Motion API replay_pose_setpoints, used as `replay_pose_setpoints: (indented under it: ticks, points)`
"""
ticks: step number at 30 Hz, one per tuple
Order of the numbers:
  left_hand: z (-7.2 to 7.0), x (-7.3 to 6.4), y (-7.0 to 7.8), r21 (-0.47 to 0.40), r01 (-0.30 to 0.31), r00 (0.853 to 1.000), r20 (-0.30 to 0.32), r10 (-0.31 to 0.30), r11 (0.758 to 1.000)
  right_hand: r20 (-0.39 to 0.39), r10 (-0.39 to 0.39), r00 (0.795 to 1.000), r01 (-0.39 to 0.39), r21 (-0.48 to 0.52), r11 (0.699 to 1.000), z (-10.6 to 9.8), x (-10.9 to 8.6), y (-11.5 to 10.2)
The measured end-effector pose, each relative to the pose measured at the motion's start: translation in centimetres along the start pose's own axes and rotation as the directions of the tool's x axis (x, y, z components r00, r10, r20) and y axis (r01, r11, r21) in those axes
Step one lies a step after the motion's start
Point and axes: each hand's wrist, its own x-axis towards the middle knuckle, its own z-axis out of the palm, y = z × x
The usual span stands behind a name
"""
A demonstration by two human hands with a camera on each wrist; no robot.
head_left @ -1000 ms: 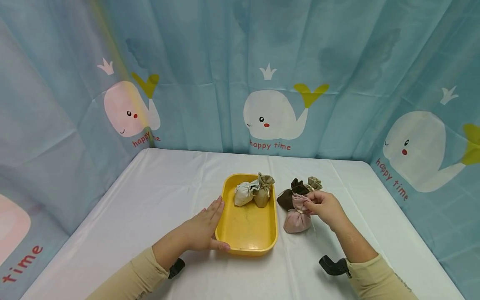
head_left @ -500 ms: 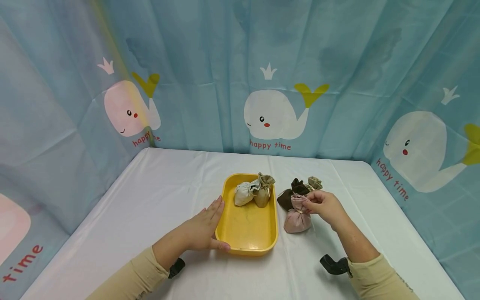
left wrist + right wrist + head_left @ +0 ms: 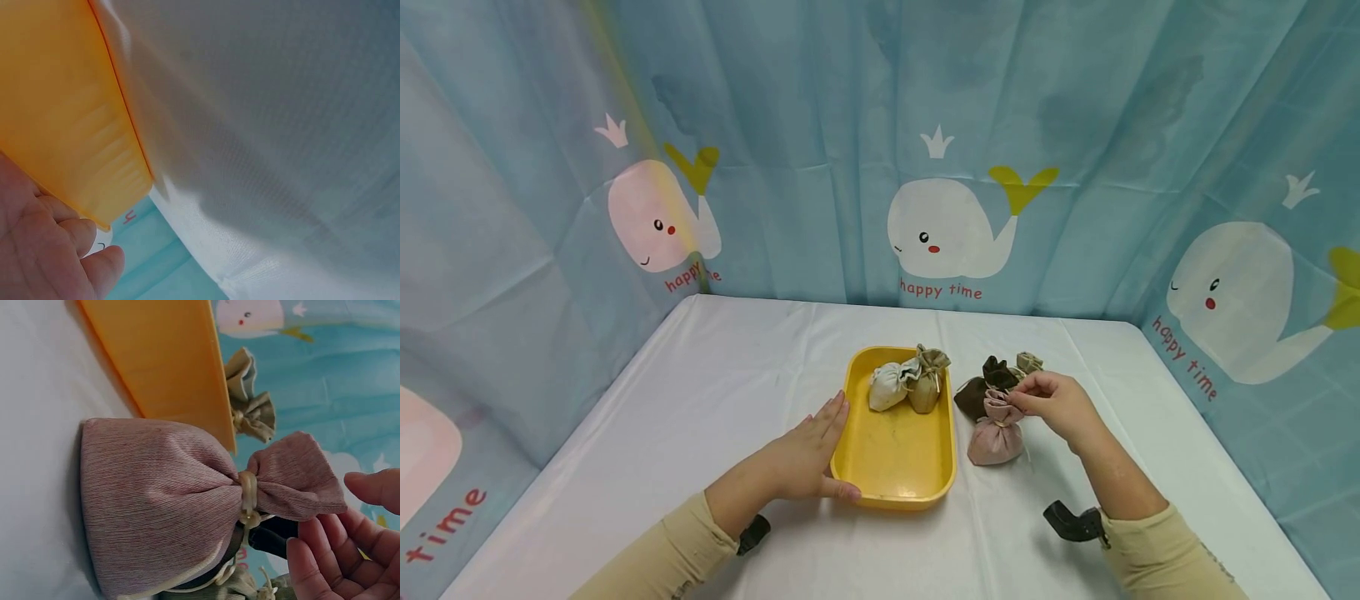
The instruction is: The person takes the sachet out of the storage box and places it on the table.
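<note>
In the head view, a pink drawstring pouch (image 3: 995,442) stands upright on the white table, right of the yellow tray (image 3: 891,467). My right hand (image 3: 1060,406) is at the pouch's gathered top. The right wrist view shows its thumb and fingers spread loosely around the edge of the pink cloth (image 3: 297,475), not pinching it. My left hand (image 3: 801,457) rests along the tray's left side with fingers straight, its thumb at the near rim. A white pouch (image 3: 887,387) and an olive pouch (image 3: 925,393) lie at the tray's far end.
A dark brown pouch (image 3: 972,398) stands just behind the pink one. Another olive pouch (image 3: 1028,363) is partly hidden behind my right hand. A blue curtain (image 3: 820,233) with whale prints hangs behind the table (image 3: 760,358).
My right hand's fingers have loosened from the top of the pink pouch and drawn slightly up and right. The pouch stays in place. My left hand and the tray have not moved.
</note>
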Motion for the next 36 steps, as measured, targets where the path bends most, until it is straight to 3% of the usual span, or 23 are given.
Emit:
replay_pose_setpoints:
  ticks: [15, 28, 36]
  points:
    - [0.0, 0.0, -0.1, -0.005, -0.005, 1.000, 0.000, 0.005, 1.000, -0.015, -0.011, 1.000, 0.010, -0.060, 0.998, 0.5, 2.0, -3.0]
    - [0.0, 0.0, -0.1, -0.003, -0.008, 1.000, -0.004, 0.008, 1.000, 0.086, -0.018, 0.996, 0.026, -0.091, 0.996, 2.7, 4.7, -5.4]
    - [0.1, 0.0, -0.1, 0.007, -0.013, 1.000, -0.007, 0.013, 1.000, 0.106, 0.051, 0.993, -0.034, -0.151, 0.988, 3.7, 6.5, -6.5]
